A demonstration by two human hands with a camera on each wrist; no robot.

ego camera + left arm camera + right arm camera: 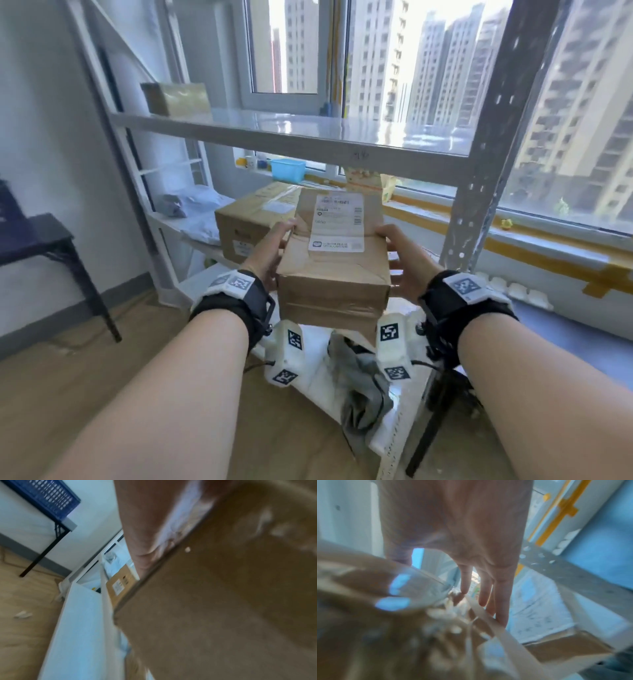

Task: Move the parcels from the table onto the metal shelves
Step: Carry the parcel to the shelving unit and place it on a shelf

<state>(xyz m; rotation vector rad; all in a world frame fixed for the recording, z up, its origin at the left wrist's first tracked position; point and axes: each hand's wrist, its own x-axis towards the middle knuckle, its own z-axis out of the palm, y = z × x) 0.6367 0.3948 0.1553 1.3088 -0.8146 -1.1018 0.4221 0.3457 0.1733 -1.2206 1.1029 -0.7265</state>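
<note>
I hold a brown cardboard parcel [334, 270] with a white shipping label in both hands, in the air in front of the metal shelves [274, 132]. My left hand [274, 250] grips its left side with the thumb over the top edge. My right hand [399, 253] clamps the right side, thumb on top; in the right wrist view its fingers [503, 601] lie straight along the parcel [385, 628]. The left wrist view shows my left hand [142, 534] on the parcel [223, 601] from below. The parcel hangs at the height of the middle shelf.
A larger cardboard box [250, 222] and white bags [202, 205] lie on the middle shelf. A small box [176, 99] stands on the upper shelf at left. A grey bag [366, 394] lies on the bottom shelf. The grey upright post [479, 178] rises at right. A black table [34, 236] stands at left.
</note>
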